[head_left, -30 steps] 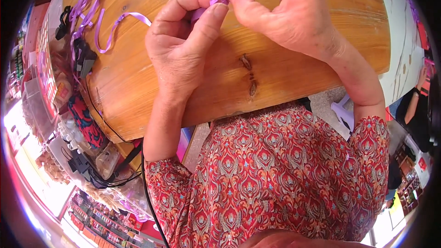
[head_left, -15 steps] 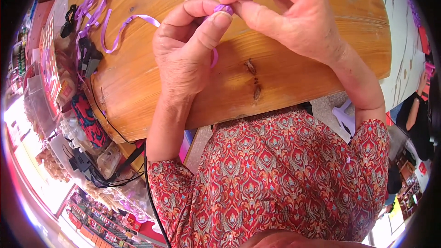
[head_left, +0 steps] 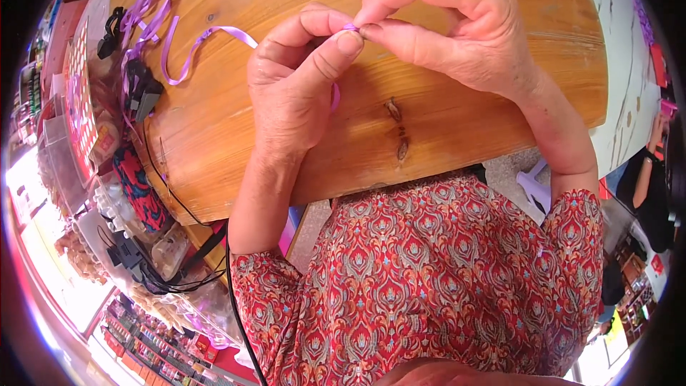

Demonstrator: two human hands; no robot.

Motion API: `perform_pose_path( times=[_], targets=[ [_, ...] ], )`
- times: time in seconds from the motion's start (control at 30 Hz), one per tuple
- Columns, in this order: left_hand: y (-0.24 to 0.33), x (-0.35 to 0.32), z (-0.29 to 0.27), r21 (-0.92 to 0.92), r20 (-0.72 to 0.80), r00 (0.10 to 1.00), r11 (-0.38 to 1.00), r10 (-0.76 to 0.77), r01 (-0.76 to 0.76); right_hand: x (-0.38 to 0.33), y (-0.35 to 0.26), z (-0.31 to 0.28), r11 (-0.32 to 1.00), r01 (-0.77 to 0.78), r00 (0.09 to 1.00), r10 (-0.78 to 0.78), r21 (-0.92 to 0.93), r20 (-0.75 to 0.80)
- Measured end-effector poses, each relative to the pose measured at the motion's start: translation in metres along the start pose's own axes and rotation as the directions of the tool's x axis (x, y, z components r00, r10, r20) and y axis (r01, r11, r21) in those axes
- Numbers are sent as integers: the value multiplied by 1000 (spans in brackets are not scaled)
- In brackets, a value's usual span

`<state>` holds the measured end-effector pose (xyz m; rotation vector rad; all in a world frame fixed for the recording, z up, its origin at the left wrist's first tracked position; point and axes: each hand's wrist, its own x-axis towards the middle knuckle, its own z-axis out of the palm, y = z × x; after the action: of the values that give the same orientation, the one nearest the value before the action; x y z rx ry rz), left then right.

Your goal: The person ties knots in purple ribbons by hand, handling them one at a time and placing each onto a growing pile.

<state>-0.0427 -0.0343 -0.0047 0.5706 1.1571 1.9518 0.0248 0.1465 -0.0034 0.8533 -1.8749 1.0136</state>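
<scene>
A narrow purple ribbon (head_left: 232,31) runs in curls over the wooden table and into my hands. My left hand (head_left: 304,75) pinches a small bunched bit of it between thumb and forefinger. From the other side, my right hand (head_left: 446,25) pinches at that same bit, its thumb and forefinger tips meeting the left ones. Just a sliver of purple shows between the fingertips, so its exact shape is hidden. A loop of ribbon hangs below my left palm.
The wooden table (head_left: 464,121) has its near edge against my patterned shirt. More purple ribbon (head_left: 146,11) and black clips or cables lie at its left. Bags and a black adapter (head_left: 128,250) crowd beyond that edge. Another person (head_left: 647,179) is at the far right.
Both hands have come slightly nearer to me, still together. The purple bit shows less between the fingertips, and the right thumb and forefinger have closed more tightly at it.
</scene>
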Motion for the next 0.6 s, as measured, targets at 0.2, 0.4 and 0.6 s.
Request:
perform_pose_path(
  times=[0.2,0.4,0.6],
  targets=[
    [3,-1,-3,-142,5,988,978,-157,156,-1,1,4,996,57,997,-60,-66,-47],
    [3,-2,0,-110,3,996,989,-95,94,-3,-10,9,903,-236,959,276,358,-66],
    [3,-3,0,-113,-13,994,988,-107,105,-7,-12,12,939,-188,975,214,289,-59]
  ],
)
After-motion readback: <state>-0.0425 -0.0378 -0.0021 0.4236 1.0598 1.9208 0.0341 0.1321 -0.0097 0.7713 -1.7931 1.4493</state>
